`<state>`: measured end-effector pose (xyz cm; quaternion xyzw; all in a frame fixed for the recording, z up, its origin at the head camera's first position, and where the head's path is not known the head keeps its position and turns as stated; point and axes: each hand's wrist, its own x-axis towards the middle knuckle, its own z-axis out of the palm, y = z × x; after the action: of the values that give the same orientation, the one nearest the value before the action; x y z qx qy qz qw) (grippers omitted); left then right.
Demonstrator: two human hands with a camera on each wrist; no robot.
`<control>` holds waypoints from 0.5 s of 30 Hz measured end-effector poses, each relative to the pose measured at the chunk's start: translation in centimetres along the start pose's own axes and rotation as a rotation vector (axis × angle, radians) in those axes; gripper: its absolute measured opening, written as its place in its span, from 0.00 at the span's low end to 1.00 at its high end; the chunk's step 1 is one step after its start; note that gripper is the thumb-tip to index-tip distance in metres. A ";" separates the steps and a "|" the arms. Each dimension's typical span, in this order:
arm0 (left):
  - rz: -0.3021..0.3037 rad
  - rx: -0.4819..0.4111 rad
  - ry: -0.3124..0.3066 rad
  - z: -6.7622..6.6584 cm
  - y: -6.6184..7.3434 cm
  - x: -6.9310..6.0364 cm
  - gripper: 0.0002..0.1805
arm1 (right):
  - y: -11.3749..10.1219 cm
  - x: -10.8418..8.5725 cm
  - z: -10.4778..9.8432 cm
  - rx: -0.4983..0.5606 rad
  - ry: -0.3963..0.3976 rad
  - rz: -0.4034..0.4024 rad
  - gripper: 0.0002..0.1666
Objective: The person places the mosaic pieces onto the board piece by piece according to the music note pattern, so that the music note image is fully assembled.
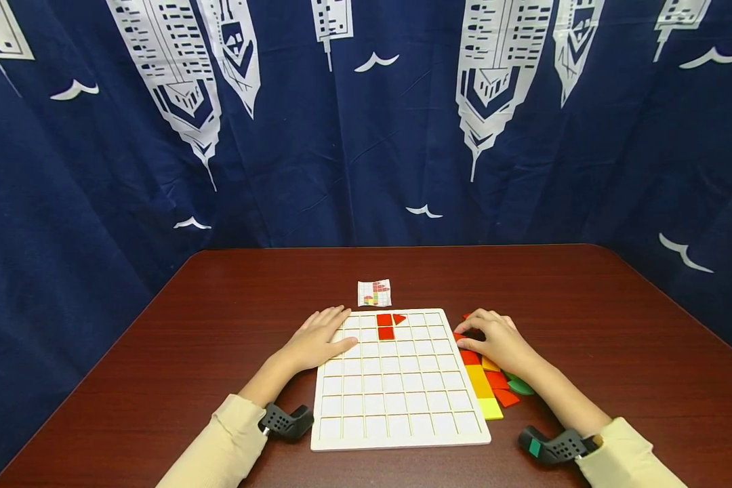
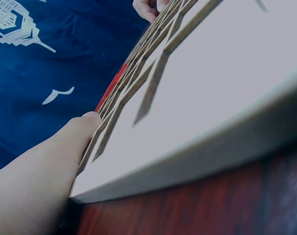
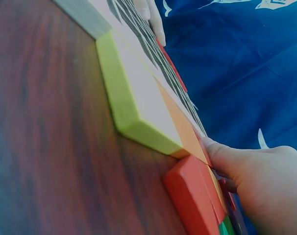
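My left hand (image 1: 320, 340) rests on the upper left edge of a white gridded board (image 1: 396, 425), its thumb over the face and its fingers stretched along the edge. On the board's top rows lie two red square tiles (image 1: 385, 333) and a red triangle tile (image 1: 399, 319). Right of the board, my right hand (image 1: 495, 337) pinches a red tile (image 1: 458, 336) between thumb and forefinger, at the upper end of a row of tiles. The palm hides part of that pile. In the right wrist view the thumb (image 3: 224, 156) touches red beside an orange tile.
Below the right hand lie a yellow-orange tile (image 1: 478, 381), a lime tile (image 1: 491, 409), red tiles (image 1: 506, 397) and green leaf-shaped pieces (image 1: 520, 386). A small printed pattern card (image 1: 374, 293) lies behind the board. The brown table (image 1: 158, 366) meets a blue curtain (image 1: 341, 156).
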<state>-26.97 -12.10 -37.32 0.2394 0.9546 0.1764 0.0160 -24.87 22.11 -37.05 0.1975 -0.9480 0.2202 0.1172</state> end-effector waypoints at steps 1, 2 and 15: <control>-0.001 0.000 0.001 0.0 0.0 0.0 0.39 | 0.0 0.0 0.0 0.008 0.000 0.002 0.07; -0.004 0.000 0.001 0.0 0.0 0.0 0.39 | 0.0 0.0 0.1 0.016 0.000 0.004 0.07; 0.011 -0.007 0.009 0.1 0.0 -0.1 0.38 | -0.3 0.2 -0.1 0.109 -0.034 0.031 0.08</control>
<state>-26.90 -12.14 -37.40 0.2437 0.9527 0.1811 0.0117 -24.93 21.84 -36.83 0.1925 -0.9395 0.2698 0.0869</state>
